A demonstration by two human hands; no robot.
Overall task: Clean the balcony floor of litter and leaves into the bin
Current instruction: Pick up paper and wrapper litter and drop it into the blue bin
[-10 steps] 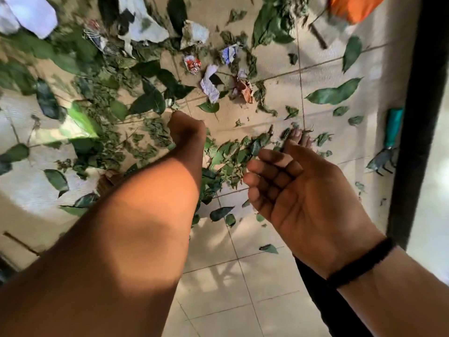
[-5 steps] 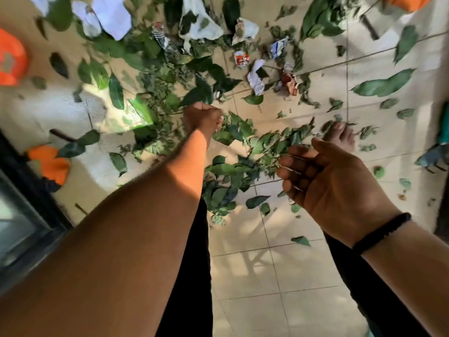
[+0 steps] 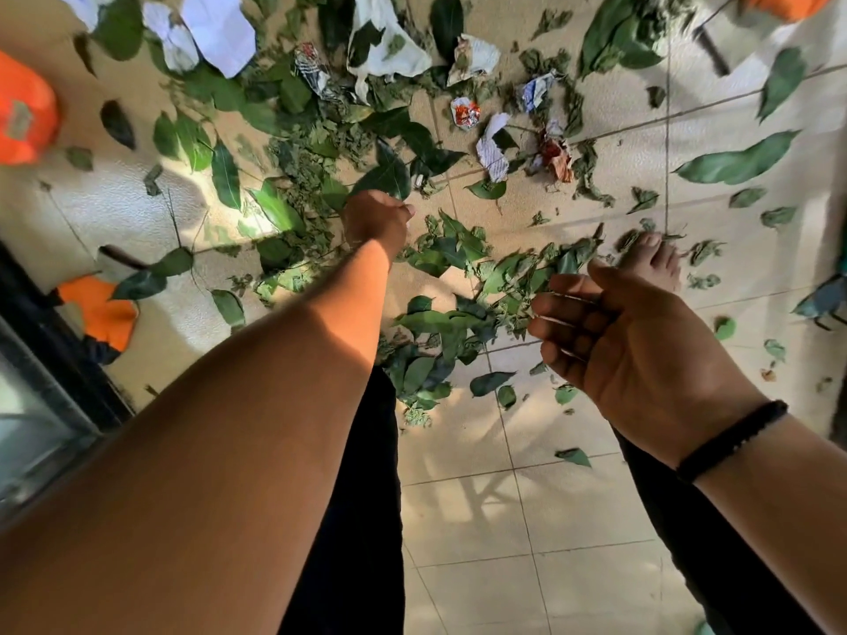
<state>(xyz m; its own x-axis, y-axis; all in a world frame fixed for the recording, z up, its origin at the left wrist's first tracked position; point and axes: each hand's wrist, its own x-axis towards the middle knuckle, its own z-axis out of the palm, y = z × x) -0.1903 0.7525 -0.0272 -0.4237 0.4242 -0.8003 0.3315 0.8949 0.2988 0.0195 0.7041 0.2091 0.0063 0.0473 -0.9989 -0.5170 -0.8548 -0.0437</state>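
Your left hand (image 3: pixel 378 220) is stretched out low over the floor (image 3: pixel 527 520), fingers curled under. Can't tell if it holds anything; likely reaching to gather. Your right hand (image 3: pixel 637 346) hangs palm-up, fingers loosely bent, nothing in it, probably ready to receive. Leaf pile (image 3: pixel 458 309) sits between both hands, just below the left one. Crumpled paper and wrappers (image 3: pixel 492 146) lie beyond the left hand. Beige tiles, patchy sun. Bin not in view. Orange objects (image 3: pixel 23 107) far left.
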